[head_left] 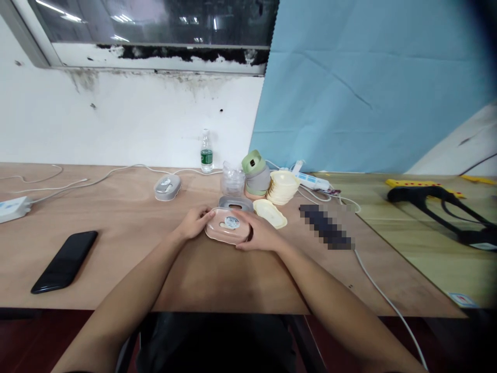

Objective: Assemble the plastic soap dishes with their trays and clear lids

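A pink oval plastic box (221, 234) with a clear cover and a round sticker is held between my two hands above the table. My left hand (194, 221) grips its left end, thumb on the top edge. At its right end my right hand (262, 231) wraps the side, fingers partly underneath. Just behind it lies a grey oval piece (235, 202) with a slot, partly hidden by the box. A cream oval tray (271, 214) rests flat on the table beyond my right hand.
Behind stand stacked cream trays (283, 187), grey and green rings (258, 178), clear covers (232, 181) and a water bottle (206, 155). A grey covered box (167, 187) and black phone (64, 262) lie leftward. Cables and a power strip (312, 181) run along the back.
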`<state>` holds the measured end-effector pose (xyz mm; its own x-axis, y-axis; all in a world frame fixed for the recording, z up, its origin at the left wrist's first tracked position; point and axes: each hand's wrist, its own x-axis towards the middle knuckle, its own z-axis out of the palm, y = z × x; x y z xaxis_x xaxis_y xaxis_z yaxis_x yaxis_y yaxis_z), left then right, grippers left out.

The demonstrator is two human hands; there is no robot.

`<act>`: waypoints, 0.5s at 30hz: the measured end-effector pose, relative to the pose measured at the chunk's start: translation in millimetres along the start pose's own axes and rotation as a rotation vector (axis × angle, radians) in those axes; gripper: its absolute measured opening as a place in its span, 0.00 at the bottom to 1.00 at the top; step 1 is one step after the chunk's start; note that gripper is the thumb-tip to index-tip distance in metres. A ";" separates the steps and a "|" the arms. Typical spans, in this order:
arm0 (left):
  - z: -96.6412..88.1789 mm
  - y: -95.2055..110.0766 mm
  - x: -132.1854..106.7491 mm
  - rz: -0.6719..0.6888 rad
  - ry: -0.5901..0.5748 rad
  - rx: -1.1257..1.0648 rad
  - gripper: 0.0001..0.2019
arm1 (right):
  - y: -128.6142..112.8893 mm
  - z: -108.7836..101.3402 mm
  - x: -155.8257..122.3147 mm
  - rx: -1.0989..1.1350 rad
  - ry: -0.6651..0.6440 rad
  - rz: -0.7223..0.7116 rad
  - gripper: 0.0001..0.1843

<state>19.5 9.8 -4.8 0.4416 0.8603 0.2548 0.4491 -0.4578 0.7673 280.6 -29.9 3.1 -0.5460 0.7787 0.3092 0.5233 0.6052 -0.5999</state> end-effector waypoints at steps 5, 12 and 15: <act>3.3 0.2 -1.3 0.097 0.002 -0.377 0.33 | 1.4 0.0 1.5 0.258 0.040 0.032 0.53; 2.4 14.9 -5.1 0.066 -0.131 -0.565 0.38 | 13.1 2.8 -0.1 0.681 0.002 0.189 0.49; 1.3 10.4 -3.9 0.025 -0.108 -0.583 0.38 | 14.2 5.9 1.8 0.729 0.033 0.205 0.49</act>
<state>23.5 1.4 1.5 0.5367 0.8090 0.2395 -0.0501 -0.2528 0.9662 283.1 -20.9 -9.2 -0.4583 0.8754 0.1537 0.0411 0.1937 -0.9802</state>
